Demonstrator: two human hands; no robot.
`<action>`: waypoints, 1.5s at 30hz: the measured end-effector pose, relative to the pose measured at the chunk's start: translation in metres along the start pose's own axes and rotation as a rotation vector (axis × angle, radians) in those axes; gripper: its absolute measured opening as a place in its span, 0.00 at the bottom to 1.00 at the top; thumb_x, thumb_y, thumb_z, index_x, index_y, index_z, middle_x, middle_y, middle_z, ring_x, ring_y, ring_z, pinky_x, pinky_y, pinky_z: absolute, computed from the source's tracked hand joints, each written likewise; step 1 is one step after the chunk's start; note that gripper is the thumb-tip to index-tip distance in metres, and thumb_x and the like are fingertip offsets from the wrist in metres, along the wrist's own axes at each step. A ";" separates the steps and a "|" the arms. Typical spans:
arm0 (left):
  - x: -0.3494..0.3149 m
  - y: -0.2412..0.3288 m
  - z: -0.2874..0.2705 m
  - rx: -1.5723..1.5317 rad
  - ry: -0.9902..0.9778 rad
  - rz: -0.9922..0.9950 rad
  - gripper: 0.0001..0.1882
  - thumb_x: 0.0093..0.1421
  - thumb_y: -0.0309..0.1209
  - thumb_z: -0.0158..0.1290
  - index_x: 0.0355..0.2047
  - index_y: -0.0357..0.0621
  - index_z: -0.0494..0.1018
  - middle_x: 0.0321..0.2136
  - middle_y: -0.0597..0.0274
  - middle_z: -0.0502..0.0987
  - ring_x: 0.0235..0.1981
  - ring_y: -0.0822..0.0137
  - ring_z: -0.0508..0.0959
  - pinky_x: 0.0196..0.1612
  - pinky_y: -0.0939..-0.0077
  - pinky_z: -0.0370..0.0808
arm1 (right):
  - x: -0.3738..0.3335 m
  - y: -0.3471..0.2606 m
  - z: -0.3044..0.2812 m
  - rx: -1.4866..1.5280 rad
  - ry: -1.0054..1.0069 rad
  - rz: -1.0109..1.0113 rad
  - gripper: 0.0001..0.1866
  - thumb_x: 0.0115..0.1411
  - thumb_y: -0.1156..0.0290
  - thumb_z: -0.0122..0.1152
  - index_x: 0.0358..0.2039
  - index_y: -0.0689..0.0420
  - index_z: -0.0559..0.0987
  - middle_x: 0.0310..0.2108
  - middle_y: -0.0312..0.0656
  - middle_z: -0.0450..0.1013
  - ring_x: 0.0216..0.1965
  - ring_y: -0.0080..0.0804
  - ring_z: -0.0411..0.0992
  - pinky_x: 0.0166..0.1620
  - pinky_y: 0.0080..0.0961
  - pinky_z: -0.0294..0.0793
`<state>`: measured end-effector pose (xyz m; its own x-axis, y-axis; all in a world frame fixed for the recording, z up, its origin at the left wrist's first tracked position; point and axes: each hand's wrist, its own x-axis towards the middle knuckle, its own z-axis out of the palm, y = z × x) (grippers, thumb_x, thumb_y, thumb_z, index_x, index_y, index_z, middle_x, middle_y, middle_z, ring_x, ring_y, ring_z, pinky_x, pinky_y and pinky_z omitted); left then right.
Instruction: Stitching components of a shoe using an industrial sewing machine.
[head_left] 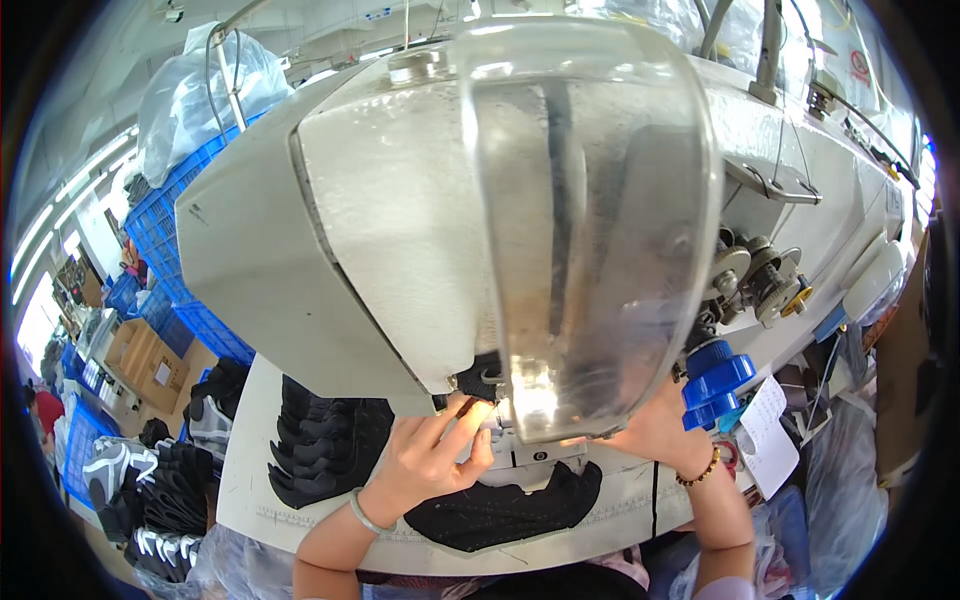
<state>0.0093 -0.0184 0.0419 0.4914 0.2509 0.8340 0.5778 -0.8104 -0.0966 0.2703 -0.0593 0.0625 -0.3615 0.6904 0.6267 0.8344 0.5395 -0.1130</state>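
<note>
A pale sewing machine (400,200) with a clear, scuffed guard (590,250) fills the middle of the view. My left hand (435,455) reaches up beneath the machine head by the needle area, its fingers bent together. Something small and dark shows at the fingertips, too small to name. To the right of the needle area is my right hand (655,430), its fingers mostly hidden behind the guard's lower edge. A black cut fabric piece (510,508) lies on the white table (590,535) just in front of the machine bed. Beside my left hand rests a stack of black fabric pieces (325,445).
Blue crates (170,220) and bundled black and grey shoe parts (165,490) stand at the left, with a cardboard box (147,365) beyond. A blue knob (715,380), thread tension discs (760,275) and a written paper sheet (768,435) are at the right.
</note>
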 end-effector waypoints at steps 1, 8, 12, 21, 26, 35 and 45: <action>0.001 0.001 0.000 0.010 -0.010 -0.007 0.12 0.47 0.28 0.56 0.34 0.42 0.77 0.31 0.60 0.78 0.17 0.74 0.70 0.23 0.80 0.67 | -0.002 0.000 -0.001 -0.085 -0.008 0.090 0.09 0.48 0.66 0.65 0.31 0.51 0.80 0.25 0.41 0.75 0.27 0.37 0.73 0.28 0.28 0.70; -0.001 -0.003 0.005 -0.058 -0.018 -0.040 0.12 0.46 0.26 0.56 0.34 0.42 0.76 0.29 0.60 0.78 0.17 0.73 0.71 0.23 0.80 0.69 | -0.036 0.001 0.073 1.365 0.082 0.798 0.12 0.52 0.76 0.66 0.37 0.59 0.73 0.32 0.37 0.74 0.35 0.23 0.72 0.38 0.23 0.72; -0.001 -0.004 0.004 -0.090 0.030 -0.011 0.12 0.45 0.24 0.56 0.34 0.41 0.76 0.28 0.61 0.78 0.18 0.72 0.72 0.22 0.81 0.69 | -0.042 -0.004 0.083 1.456 0.148 0.725 0.18 0.55 0.80 0.62 0.46 0.56 0.72 0.38 0.38 0.76 0.42 0.28 0.74 0.34 0.20 0.73; -0.003 -0.011 0.012 -0.199 0.048 -0.045 0.13 0.45 0.22 0.56 0.34 0.40 0.76 0.27 0.61 0.77 0.20 0.68 0.73 0.25 0.77 0.71 | -0.033 -0.009 0.075 1.494 0.100 0.656 0.23 0.50 0.87 0.63 0.48 0.58 0.71 0.43 0.38 0.73 0.44 0.29 0.73 0.45 0.26 0.75; -0.009 -0.012 0.009 -0.223 -0.040 -0.124 0.13 0.46 0.23 0.56 0.35 0.41 0.77 0.22 0.62 0.76 0.17 0.69 0.71 0.21 0.77 0.70 | -0.033 -0.014 0.077 1.390 0.089 0.743 0.22 0.50 0.87 0.63 0.47 0.61 0.72 0.43 0.40 0.73 0.45 0.29 0.73 0.48 0.28 0.74; -0.007 -0.011 0.013 -0.261 0.002 -0.128 0.13 0.45 0.22 0.56 0.34 0.41 0.77 0.20 0.64 0.74 0.16 0.70 0.70 0.20 0.77 0.69 | -0.034 -0.015 0.072 1.455 0.113 0.841 0.18 0.52 0.84 0.63 0.45 0.61 0.75 0.41 0.38 0.75 0.41 0.26 0.74 0.45 0.22 0.74; -0.011 -0.013 0.016 -0.229 0.065 -0.064 0.15 0.44 0.22 0.56 0.35 0.43 0.77 0.25 0.63 0.75 0.23 0.65 0.72 0.29 0.73 0.71 | -0.027 -0.014 0.064 1.171 -0.067 0.681 0.21 0.52 0.83 0.64 0.47 0.61 0.72 0.43 0.41 0.75 0.37 0.21 0.73 0.35 0.16 0.73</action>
<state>0.0072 -0.0020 0.0255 0.4110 0.2769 0.8685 0.4402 -0.8946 0.0769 0.2421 -0.0546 -0.0017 -0.0703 0.9863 0.1493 0.0255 0.1514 -0.9881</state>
